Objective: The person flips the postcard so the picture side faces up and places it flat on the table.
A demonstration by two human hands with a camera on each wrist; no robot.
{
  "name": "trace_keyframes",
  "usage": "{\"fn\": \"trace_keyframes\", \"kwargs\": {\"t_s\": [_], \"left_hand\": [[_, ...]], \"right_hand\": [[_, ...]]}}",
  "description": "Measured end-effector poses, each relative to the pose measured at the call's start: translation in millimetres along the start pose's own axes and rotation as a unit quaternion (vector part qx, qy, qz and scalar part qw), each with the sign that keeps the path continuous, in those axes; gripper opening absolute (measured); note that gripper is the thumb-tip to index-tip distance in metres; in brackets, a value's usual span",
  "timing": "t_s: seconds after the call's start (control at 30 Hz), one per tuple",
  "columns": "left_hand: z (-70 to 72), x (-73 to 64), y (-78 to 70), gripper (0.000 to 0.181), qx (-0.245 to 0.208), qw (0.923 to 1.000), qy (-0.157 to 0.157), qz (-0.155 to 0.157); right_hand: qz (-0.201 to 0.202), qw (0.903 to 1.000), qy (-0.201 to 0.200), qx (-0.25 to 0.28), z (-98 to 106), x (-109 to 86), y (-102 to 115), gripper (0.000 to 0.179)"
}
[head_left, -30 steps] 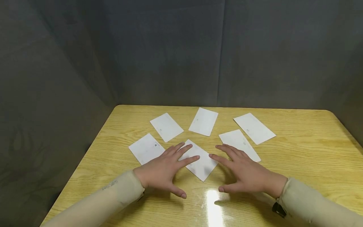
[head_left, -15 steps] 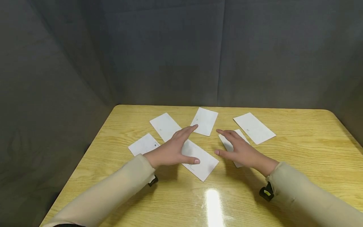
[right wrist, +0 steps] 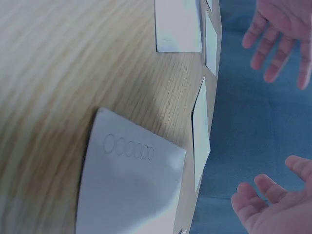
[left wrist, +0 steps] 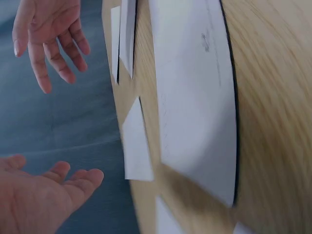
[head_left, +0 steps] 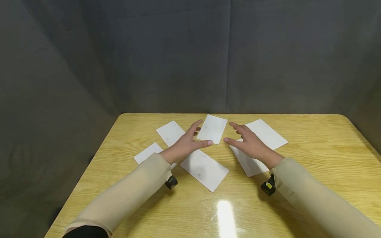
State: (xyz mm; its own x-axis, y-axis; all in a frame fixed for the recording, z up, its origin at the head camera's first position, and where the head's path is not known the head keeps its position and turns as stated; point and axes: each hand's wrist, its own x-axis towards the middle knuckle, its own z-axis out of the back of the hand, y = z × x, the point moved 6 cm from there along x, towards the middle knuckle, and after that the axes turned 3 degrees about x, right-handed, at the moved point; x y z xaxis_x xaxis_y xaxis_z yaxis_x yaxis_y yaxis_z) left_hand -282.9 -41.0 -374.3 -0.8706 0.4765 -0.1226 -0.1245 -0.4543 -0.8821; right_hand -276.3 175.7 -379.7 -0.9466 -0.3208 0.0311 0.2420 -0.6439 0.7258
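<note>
Several white paper cards lie spread on the table. My left hand (head_left: 186, 145) hovers with fingers extended and thumb apart, over the inner edges of the left cards. Facing it, my right hand (head_left: 251, 143) hangs above the near right card (head_left: 248, 165), its fingers loosely spread. Both hands hold nothing; between and just beyond them lies the far middle card (head_left: 213, 129). A near middle card (head_left: 205, 172) with small faint marks sits below the left hand. In the right wrist view, one card (right wrist: 131, 190) bears a row of drawn ovals.
The wooden table (head_left: 190, 211) ends at a dark grey cloth (head_left: 169, 59) behind and at the sides. Partly covered by the left arm is the near left card (head_left: 147, 152); beyond it lies the far left card (head_left: 170, 132). A far right card (head_left: 269, 134) lies past the right hand.
Both hands have moved forward and up from over the near cards toward the far middle card. From palms down, they have turned so that the palms face each other.
</note>
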Motion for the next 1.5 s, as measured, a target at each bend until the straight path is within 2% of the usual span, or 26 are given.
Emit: {"fn": "trace_keyframes", "kwargs": {"t_s": [0.13,0.2,0.43,0.6,0.7,0.87,1.03,1.13,1.3,1.4,1.5], "left_hand": [[5.2,13.7,8.7,0.093,-0.056,0.9972,-0.025,0.043],[7.1,20.2,12.4,0.092,-0.079,0.9947,-0.037,0.054],[7.3,41.3,31.7,0.093,-0.122,0.9850,-0.067,0.101],[11.9,54.8,34.7,0.091,-0.136,0.9797,-0.083,0.122],[12.5,63.8,34.5,0.084,-0.132,0.9798,-0.093,0.117],[12.0,72.8,41.6,0.054,-0.118,0.9777,-0.139,0.104],[12.1,76.1,50.4,0.045,-0.111,0.9719,-0.172,0.116],[9.9,79.6,53.4,0.043,-0.108,0.9698,-0.172,0.134],[5.1,83.9,55.8,0.036,-0.065,0.9682,-0.176,0.165],[4.4,84.2,53.6,0.038,-0.042,0.9681,-0.187,0.161],[5.6,83.6,48.8,0.040,-0.025,0.9699,-0.195,0.144]], "right_hand": [[-0.015,0.9998,-0.003,0.011,-2.2,11.2,-6.0,0.081],[-0.028,0.9993,-0.003,0.023,-4.2,16.4,-10.5,0.082],[-0.085,0.9925,-0.002,0.088,-12.0,31.2,-26.0,0.083],[-0.108,0.9868,-0.005,0.121,-14.0,41.8,-28.0,0.081],[-0.133,0.9776,-0.012,0.163,-14.7,47.2,-32.4,0.078],[-0.167,0.9587,-0.021,0.229,-21.5,53.8,-40.2,0.071],[-0.193,0.9531,-0.013,0.233,-30.0,56.6,-43.5,0.068],[-0.207,0.9473,-0.015,0.244,-32.7,57.8,-48.1,0.067],[-0.220,0.9452,-0.022,0.240,-31.9,60.5,-51.1,0.065],[-0.217,0.9456,-0.023,0.242,-30.4,62.8,-47.5,0.062],[-0.208,0.9463,-0.020,0.246,-29.6,64.6,-43.4,0.061]]}}
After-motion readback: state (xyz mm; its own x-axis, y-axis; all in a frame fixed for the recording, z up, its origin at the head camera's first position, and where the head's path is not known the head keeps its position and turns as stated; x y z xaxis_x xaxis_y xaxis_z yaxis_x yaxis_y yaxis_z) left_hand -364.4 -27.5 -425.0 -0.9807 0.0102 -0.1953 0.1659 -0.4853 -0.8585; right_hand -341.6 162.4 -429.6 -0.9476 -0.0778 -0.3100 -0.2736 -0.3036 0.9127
